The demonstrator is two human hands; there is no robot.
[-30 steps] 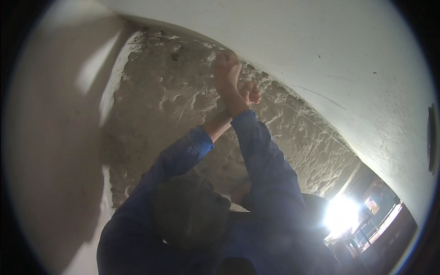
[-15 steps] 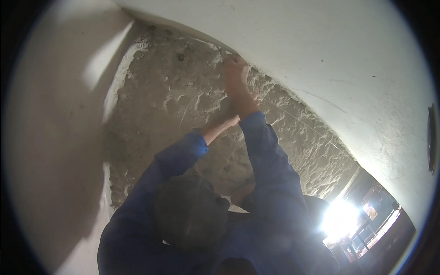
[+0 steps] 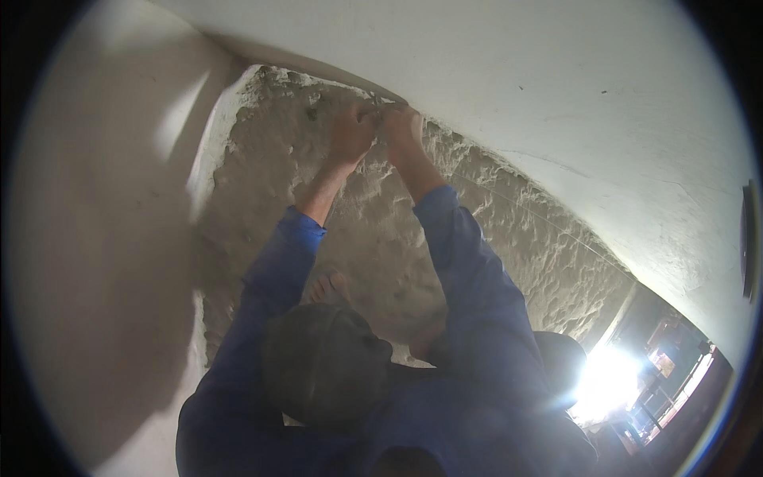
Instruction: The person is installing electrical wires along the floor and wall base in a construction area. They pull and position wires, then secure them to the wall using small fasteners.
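Both arms in blue sleeves reach forward to the foot of the pale wall, where it meets rough ground. My left hand [image 3: 352, 137] is curled closed at the wall's base, knuckles up. Close beside it, a small gap apart, my right hand [image 3: 404, 131] is closed too, its fingers bent towards the wall. What the fingers pinch is hidden. A thin string [image 3: 548, 224] stretches over the ground along the wall, from the right side towards my hands; its end near them does not show.
Lumpy grey-brown ground [image 3: 381, 254] lies between a left wall [image 3: 111, 238] and the white wall [image 3: 572, 103] ahead. A bare foot [image 3: 330, 288] rests under me beside my dark-covered knee [image 3: 326, 366]. Bright light [image 3: 608, 385] glares at the lower right, near an opening with cluttered objects.
My left hand has come out from beneath my right forearm and moved forward and left to the wall's base. The right hand stays near the wall. The view has shifted slightly.
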